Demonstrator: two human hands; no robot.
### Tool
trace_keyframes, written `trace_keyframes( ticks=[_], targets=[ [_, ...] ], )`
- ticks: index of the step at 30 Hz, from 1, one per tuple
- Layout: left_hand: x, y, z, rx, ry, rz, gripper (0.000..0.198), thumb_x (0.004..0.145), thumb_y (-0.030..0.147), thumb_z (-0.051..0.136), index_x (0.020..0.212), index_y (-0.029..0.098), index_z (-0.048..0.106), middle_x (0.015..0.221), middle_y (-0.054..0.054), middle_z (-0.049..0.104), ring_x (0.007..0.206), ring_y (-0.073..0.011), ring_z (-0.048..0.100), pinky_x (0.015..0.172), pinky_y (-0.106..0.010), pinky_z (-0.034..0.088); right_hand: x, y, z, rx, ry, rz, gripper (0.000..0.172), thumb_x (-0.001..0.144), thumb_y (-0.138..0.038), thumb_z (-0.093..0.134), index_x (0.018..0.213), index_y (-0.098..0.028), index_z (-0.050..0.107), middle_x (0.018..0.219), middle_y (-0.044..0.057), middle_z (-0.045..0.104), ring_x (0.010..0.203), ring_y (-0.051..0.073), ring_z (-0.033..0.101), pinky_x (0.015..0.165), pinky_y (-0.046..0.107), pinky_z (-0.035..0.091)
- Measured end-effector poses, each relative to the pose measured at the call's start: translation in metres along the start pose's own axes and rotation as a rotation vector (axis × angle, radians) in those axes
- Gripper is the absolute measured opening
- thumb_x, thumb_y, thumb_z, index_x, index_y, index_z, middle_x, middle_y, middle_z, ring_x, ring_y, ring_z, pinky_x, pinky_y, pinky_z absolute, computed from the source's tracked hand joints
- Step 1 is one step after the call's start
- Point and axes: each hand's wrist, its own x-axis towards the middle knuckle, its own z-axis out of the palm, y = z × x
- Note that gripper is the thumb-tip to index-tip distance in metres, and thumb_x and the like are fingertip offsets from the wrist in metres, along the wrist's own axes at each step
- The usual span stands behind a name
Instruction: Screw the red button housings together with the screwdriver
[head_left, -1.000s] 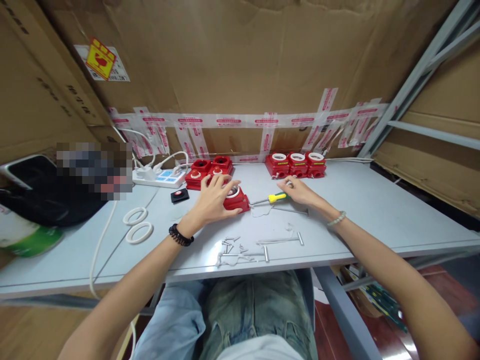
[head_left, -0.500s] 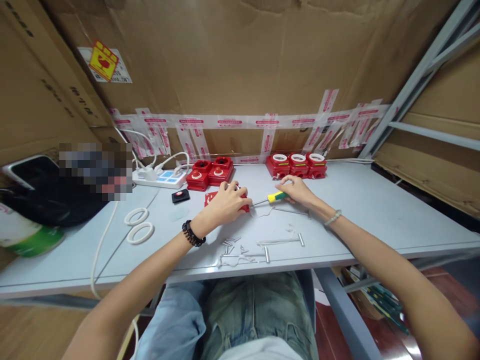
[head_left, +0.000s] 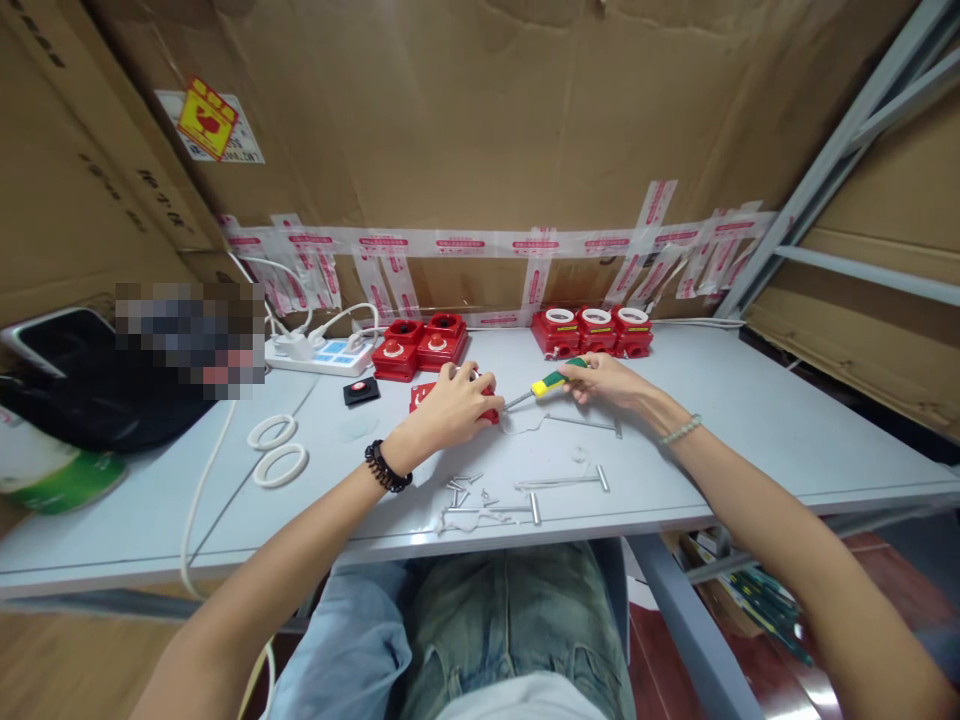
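My left hand (head_left: 459, 405) is closed over a red box-shaped housing (head_left: 490, 414) on the table and covers most of it. In my right hand (head_left: 600, 380) is a screwdriver with a green and yellow handle (head_left: 551, 382). Its shaft slants down to the left, and the tip meets the right side of the housing by my left fingertips. A thin white cord lies below the shaft. Close by are a metal T-shaped rod (head_left: 585, 423), another T-shaped rod (head_left: 604, 478) and a little pile of screws (head_left: 461, 490).
Red housings with white rings (head_left: 596, 316) stand at the back right, others with red buttons (head_left: 436, 343) at the back left. A white power strip (head_left: 322, 356), a black square piece (head_left: 361, 391) and two white rings (head_left: 280, 466) lie left. Cardboard (head_left: 480, 130) walls the back.
My right hand has shifted slightly right and changed its hold, now further back on the screwdriver handle. The handle is tilted up more. My left hand stays on the housing.
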Motion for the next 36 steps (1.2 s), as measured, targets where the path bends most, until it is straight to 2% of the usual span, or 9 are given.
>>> trace_keyframes(
  ticks=[6,9,13,17,23,26,29,33,36],
  targets=[
    [0.000,0.000,0.002,0.009,0.023,-0.001,0.019,0.091,0.027,0.060,0.108,0.026,0.069,0.118,-0.009,0.062,0.118,-0.0374,0.047,0.089,-0.051,0.038,0.005,0.009,0.003,-0.151,0.167,-0.003,0.054,0.088,-0.048,0.062,0.046,-0.018,0.048,0.025,-0.005,0.033,0.025,0.005,0.028,0.031,0.022,0.018],
    [0.000,0.000,0.002,0.010,0.022,-0.004,0.019,0.091,0.028,0.061,0.108,0.027,0.070,0.118,-0.009,0.062,0.118,-0.0365,0.047,0.088,-0.050,0.039,0.004,0.006,0.003,-0.123,0.138,0.016,0.044,0.091,-0.039,0.060,0.053,-0.017,0.053,0.032,-0.002,0.046,0.028,0.008,0.036,0.031,0.022,0.025],
    [0.000,0.001,0.000,0.013,0.007,-0.010,0.018,0.094,0.029,0.058,0.108,0.029,0.069,0.118,-0.008,0.062,0.117,-0.0355,0.047,0.089,-0.050,0.038,0.001,-0.003,0.009,0.017,0.096,-0.024,0.009,0.089,-0.021,0.060,0.081,-0.017,0.060,0.054,-0.001,0.063,0.043,0.010,0.055,0.042,0.020,0.046],
    [0.000,0.001,-0.001,0.013,-0.002,-0.006,0.019,0.094,0.029,0.057,0.109,0.029,0.069,0.117,-0.008,0.062,0.116,-0.0355,0.047,0.090,-0.051,0.038,-0.001,-0.008,0.013,0.119,0.154,-0.108,0.015,0.089,-0.027,0.063,0.079,-0.016,0.060,0.053,-0.001,0.059,0.043,0.009,0.053,0.044,0.021,0.049],
    [0.001,0.001,-0.001,0.004,-0.003,-0.006,0.021,0.093,0.029,0.057,0.109,0.028,0.070,0.118,-0.010,0.060,0.116,-0.0366,0.046,0.088,-0.051,0.039,-0.015,-0.030,-0.017,0.198,0.581,-0.340,0.029,0.088,-0.039,0.062,0.069,-0.020,0.050,0.055,-0.006,0.047,0.046,0.006,0.044,0.041,0.017,0.039],
    [0.002,-0.001,-0.001,-0.012,0.008,0.007,0.021,0.093,0.029,0.056,0.108,0.028,0.071,0.117,-0.010,0.060,0.113,-0.0359,0.047,0.087,-0.049,0.038,-0.036,-0.041,-0.040,0.067,0.860,-0.561,0.035,0.082,-0.046,0.067,0.065,-0.021,0.049,0.061,-0.003,0.049,0.052,0.009,0.051,0.047,0.021,0.045],
    [0.002,-0.008,0.001,-0.063,0.041,0.052,0.019,0.091,0.031,0.060,0.106,0.030,0.073,0.111,-0.009,0.061,0.106,-0.0317,0.048,0.086,-0.045,0.037,-0.061,-0.042,-0.053,-0.123,0.689,-0.530,0.033,0.081,-0.051,0.066,0.074,-0.022,0.050,0.060,-0.003,0.055,0.050,0.013,0.057,0.046,0.025,0.046],
    [0.006,-0.019,-0.003,-0.102,0.065,0.112,0.017,0.090,0.036,0.062,0.102,0.031,0.074,0.107,-0.007,0.062,0.101,-0.0280,0.047,0.086,-0.042,0.035,-0.081,-0.026,-0.063,-0.511,0.453,-0.356,0.040,0.081,-0.054,0.066,0.066,-0.021,0.048,0.046,-0.004,0.051,0.038,0.009,0.045,0.043,0.024,0.038],
    [0.018,-0.018,-0.017,-0.091,0.108,0.132,0.022,0.094,0.041,0.057,0.103,0.030,0.074,0.109,-0.007,0.062,0.100,-0.0283,0.046,0.084,-0.042,0.034,-0.083,-0.009,-0.076,-0.505,0.511,-0.312,0.044,0.082,-0.058,0.063,0.066,-0.021,0.047,0.044,-0.005,0.048,0.037,0.008,0.045,0.042,0.023,0.036]
  ],
)
